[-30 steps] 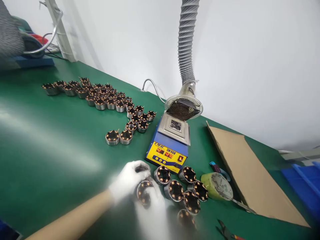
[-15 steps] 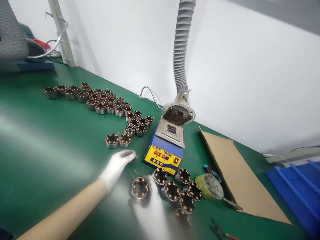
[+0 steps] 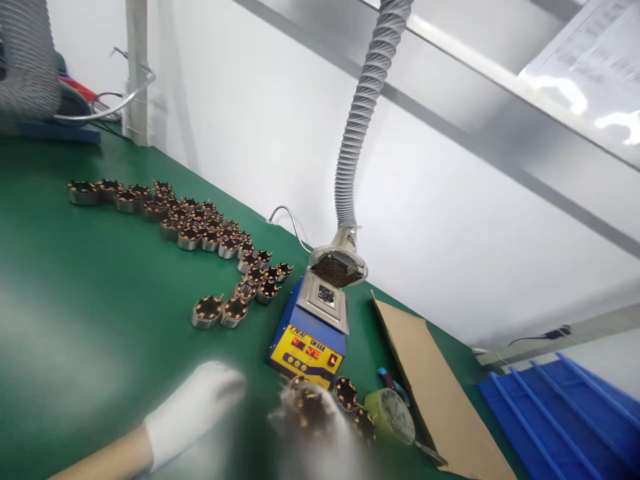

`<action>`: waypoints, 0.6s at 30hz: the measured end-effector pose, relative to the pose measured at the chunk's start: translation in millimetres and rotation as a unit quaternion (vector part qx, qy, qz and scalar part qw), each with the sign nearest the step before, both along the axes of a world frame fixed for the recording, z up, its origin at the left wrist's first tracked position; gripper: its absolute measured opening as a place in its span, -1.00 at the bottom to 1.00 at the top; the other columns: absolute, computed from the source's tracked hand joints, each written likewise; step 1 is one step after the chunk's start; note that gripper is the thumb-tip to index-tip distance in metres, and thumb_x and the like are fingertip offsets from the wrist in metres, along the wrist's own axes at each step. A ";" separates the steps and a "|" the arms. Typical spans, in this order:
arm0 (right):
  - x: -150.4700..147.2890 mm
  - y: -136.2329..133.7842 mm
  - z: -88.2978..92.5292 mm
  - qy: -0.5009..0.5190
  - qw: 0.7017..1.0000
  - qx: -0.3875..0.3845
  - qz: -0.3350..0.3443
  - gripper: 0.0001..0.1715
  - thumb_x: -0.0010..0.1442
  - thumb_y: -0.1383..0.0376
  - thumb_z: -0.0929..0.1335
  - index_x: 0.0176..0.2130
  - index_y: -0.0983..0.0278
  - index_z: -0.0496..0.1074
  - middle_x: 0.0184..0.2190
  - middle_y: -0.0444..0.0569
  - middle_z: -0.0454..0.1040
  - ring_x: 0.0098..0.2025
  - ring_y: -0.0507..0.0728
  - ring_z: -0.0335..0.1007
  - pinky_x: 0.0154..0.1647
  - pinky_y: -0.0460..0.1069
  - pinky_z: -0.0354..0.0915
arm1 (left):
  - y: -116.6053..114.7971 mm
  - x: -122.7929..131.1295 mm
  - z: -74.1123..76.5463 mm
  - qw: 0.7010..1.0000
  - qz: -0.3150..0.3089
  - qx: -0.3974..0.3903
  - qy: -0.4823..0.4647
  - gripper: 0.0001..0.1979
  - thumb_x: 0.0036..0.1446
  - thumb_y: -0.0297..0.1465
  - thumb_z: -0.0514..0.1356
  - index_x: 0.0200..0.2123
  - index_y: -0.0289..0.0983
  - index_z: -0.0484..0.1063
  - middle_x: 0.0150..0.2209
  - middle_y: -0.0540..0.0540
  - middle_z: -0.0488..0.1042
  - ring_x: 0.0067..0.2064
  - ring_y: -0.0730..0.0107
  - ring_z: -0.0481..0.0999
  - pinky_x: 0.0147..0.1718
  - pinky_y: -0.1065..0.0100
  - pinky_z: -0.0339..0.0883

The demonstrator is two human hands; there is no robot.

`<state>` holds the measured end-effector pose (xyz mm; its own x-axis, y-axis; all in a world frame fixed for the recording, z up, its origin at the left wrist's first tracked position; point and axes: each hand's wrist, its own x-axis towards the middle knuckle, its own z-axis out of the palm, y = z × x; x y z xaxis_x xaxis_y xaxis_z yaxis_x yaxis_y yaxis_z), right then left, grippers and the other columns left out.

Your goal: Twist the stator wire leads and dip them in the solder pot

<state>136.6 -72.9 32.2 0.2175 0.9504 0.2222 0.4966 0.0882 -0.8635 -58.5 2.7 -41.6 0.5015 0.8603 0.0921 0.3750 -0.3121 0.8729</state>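
Observation:
My right hand [image 3: 335, 440], in a white glove and smeared by motion, is closed around a motor stator [image 3: 309, 408] with copper windings. It is in front of the yellow-faced solder pot [image 3: 305, 353] and partly covers the stators there. To the left, my gloved left hand [image 3: 197, 407] hovers over the green table. Its fingertips are blurred, and nothing shows in them. Nearest to it are two stators, one of them a ring-shaped stator [image 3: 207, 311] on the table. A stator [image 3: 345, 393] and another stator [image 3: 365, 425] stand right of my right hand.
A long cluster of several stators [image 3: 190, 238] spreads across the table's left side. An extraction hose [image 3: 357, 127] hangs above the solder pot. On the right are a green tub [image 3: 385, 417] with a metal tool, a cardboard sheet [image 3: 440, 393] and a blue crate [image 3: 565, 407].
The view has tilted up and shifted right. My right hand with the stator now overlaps the other stators in front of the solder pot. My left hand appears lower and further left.

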 end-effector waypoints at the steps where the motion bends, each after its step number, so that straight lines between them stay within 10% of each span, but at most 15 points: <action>1: 13.0 3.7 17.7 0.071 0.997 -0.023 0.019 -0.50 -0.08 0.08 0.45 -0.13 0.21 0.44 -0.42 0.03 0.52 -0.46 0.25 0.46 -0.47 0.12 0.39 | -1.8 1.5 -3.5 0.999 -0.015 0.029 0.017 -0.80 0.14 -0.36 0.08 -0.35 -0.25 0.51 -0.35 -0.13 0.49 -0.24 0.16 0.40 -0.16 0.19 0.21; 5: 62.1 35.2 87.0 0.243 0.969 -0.040 0.026 -0.40 0.05 -0.01 0.34 0.05 0.13 0.34 -0.16 0.06 0.49 -0.32 0.23 0.46 -0.34 0.14 0.39 | -8.4 6.5 2.7 0.987 -0.068 0.118 0.080 -0.79 0.17 -0.41 0.05 -0.32 -0.20 0.50 -0.33 -0.09 0.48 -0.23 0.26 0.43 -0.19 0.31 0.27; 9: 91.2 88.5 116.2 0.219 0.973 -0.060 0.049 -0.41 -0.10 0.21 0.48 -0.03 0.21 0.39 -0.32 -0.05 0.48 -0.45 0.08 0.34 -0.46 -0.02 0.30 | -6.4 8.1 13.5 0.984 -0.088 0.120 0.098 -0.80 0.18 -0.40 0.06 -0.31 -0.19 0.50 -0.30 -0.10 0.51 -0.23 0.28 0.47 -0.23 0.38 0.32; 18: 108.0 173.0 102.0 -0.020 0.990 -0.134 -0.032 -0.46 -0.12 0.23 0.45 -0.13 0.39 0.39 -0.58 -0.18 0.39 -0.63 -0.02 0.17 -0.64 -0.11 0.03 | 4.9 25.3 -86.5 0.978 -0.073 0.194 0.013 -0.69 0.15 -0.19 0.05 -0.50 -0.13 0.50 -0.47 -0.06 0.55 -0.40 0.29 0.48 -0.33 0.39 0.34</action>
<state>244.6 100.1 134.2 0.2749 0.9611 -0.0273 0.5284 -0.1747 -0.8308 -33.1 7.6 -128.1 0.6227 0.6817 0.3840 0.3217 -0.6704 0.6686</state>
